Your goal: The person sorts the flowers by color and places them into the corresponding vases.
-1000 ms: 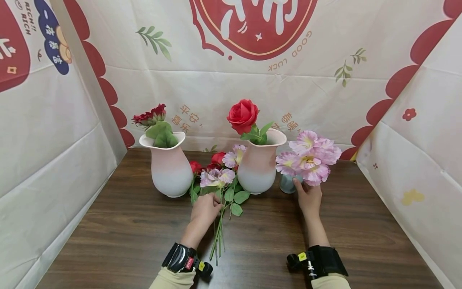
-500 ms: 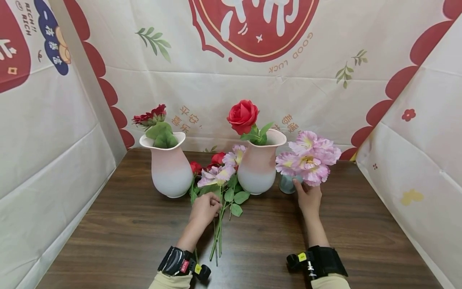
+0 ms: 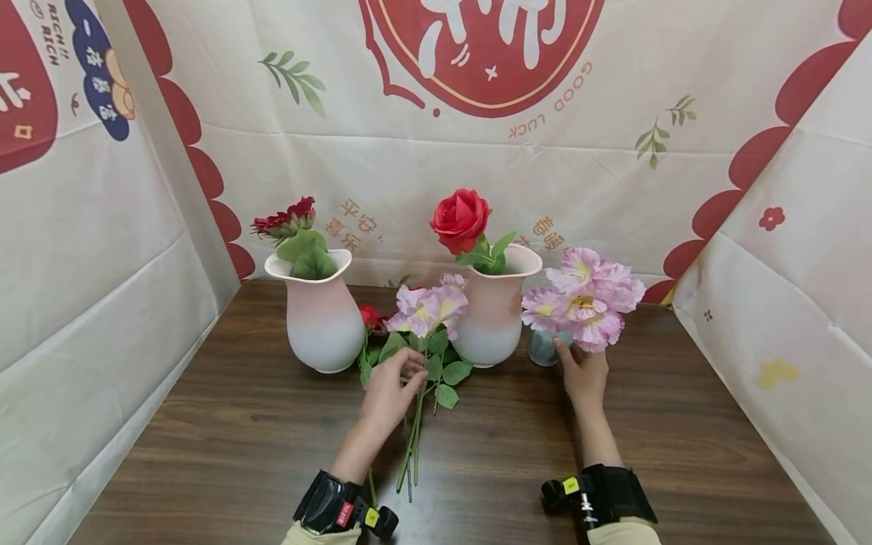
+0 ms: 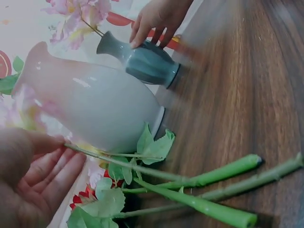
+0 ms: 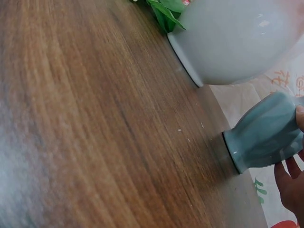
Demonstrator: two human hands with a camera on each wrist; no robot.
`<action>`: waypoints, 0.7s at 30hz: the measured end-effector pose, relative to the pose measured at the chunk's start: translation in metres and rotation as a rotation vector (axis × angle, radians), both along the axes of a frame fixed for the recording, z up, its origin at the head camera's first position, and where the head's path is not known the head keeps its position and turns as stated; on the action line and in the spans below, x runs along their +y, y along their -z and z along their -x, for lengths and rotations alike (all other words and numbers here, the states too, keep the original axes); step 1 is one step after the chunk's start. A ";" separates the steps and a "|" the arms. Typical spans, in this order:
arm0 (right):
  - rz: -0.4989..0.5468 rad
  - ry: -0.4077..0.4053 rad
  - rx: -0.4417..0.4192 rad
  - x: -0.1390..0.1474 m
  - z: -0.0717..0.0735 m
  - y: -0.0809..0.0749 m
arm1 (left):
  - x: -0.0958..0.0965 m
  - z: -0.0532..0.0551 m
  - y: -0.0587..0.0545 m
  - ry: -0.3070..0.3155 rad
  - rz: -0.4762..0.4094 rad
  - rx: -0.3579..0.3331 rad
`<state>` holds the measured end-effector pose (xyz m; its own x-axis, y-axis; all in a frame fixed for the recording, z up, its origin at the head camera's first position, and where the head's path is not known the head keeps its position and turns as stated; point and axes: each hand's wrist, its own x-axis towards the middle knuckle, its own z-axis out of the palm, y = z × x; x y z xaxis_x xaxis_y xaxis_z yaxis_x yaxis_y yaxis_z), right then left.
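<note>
My left hand (image 3: 391, 387) pinches the thin stem (image 4: 97, 155) of a pink-and-yellow artificial flower (image 3: 426, 310) between thumb and fingers. The bloom is raised over a bunch of loose flowers on the table. My right hand (image 3: 584, 380) grips a small blue-green vase (image 5: 266, 130) with thumb and fingers around its body. That vase stands upright on the table, its upper part hidden in the head view by a cluster of large pink blooms (image 3: 584, 299). In the left wrist view a thin stem runs from its mouth to pink petals.
Two pink-and-white vases stand behind the bunch. The left vase (image 3: 323, 325) holds a dark red flower (image 3: 282, 219); the middle vase (image 3: 487, 322) holds a red rose (image 3: 460, 219). Green leaves (image 3: 455, 372), a red bloom (image 3: 371, 316) and several stems lie between them. Printed cloth (image 3: 586, 151) surrounds the table.
My left hand has lifted the pink flower slightly up and to the right, so its bloom now overlaps the middle vase's edge. The right hand and small vase have stayed put.
</note>
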<state>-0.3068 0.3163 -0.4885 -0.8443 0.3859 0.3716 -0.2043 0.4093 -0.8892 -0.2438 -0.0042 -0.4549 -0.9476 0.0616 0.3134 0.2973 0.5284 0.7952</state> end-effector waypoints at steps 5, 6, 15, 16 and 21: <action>-0.002 -0.008 0.003 -0.013 -0.017 -0.023 | 0.004 -0.005 -0.006 0.034 -0.066 0.097; -0.010 -0.007 0.005 -0.015 -0.019 -0.026 | 0.005 -0.006 -0.007 0.043 -0.081 0.111; -0.029 0.011 0.002 0.003 0.002 0.004 | 0.014 -0.011 -0.019 0.109 -0.173 0.243; -0.031 0.013 0.004 0.002 0.002 0.004 | 0.015 -0.011 -0.020 0.120 -0.173 0.267; -0.053 0.027 0.011 0.003 0.003 0.005 | 0.022 -0.011 -0.022 0.176 -0.184 0.345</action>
<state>-0.3098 0.3188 -0.4940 -0.8293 0.3886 0.4016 -0.2024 0.4609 -0.8640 -0.2331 0.0183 -0.4328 -0.7654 0.1262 0.6311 0.6353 0.3047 0.7096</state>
